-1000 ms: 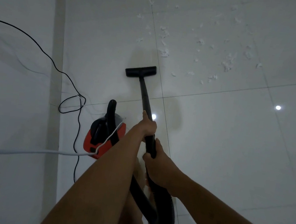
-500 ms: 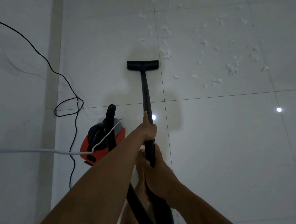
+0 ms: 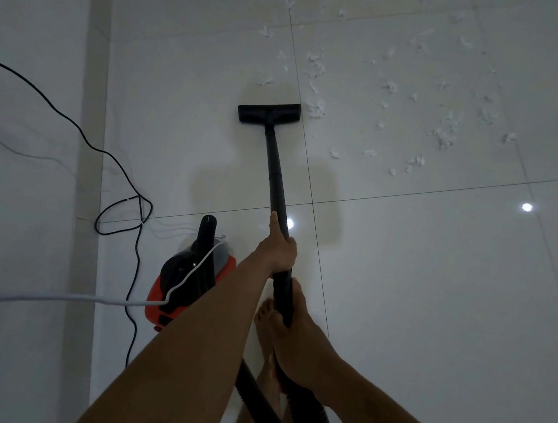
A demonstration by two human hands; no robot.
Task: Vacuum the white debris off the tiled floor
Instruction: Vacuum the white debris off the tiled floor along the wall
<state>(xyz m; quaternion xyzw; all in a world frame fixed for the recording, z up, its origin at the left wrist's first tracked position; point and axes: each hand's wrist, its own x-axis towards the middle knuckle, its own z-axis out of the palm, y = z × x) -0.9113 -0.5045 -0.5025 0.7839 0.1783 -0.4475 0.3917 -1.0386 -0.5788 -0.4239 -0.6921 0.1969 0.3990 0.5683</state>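
Floor nozzle (image 3: 269,113): flat black rectangular bar of matte plastic, lying on the tiled floor (image 3: 434,296). It sits further forward than 1 second ago, and its right end now touches the nearest tuft of white debris (image 3: 317,109). Judgement: the pass into the litter is only starting, and nearly all of it remains.

White debris: small fluffy, ragged shreds scattered over the far tiles, ahead and to the right of the nozzle.

Wand (image 3: 276,169): rigid black tube, slightly tapered, joined to a ribbed flexible hose (image 3: 263,413).

Hands: left hand (image 3: 278,249) wrapped round the wand's upper grip; right hand (image 3: 295,337) curled round it lower down, near the hose.

Tiled floor: large glossy pale tiles with thin dark grout lines and 2 lamp reflections.

Canister vacuum (image 3: 187,281): rounded red and black body, left of the arms, with a black power cord (image 3: 73,124) looped beside it.
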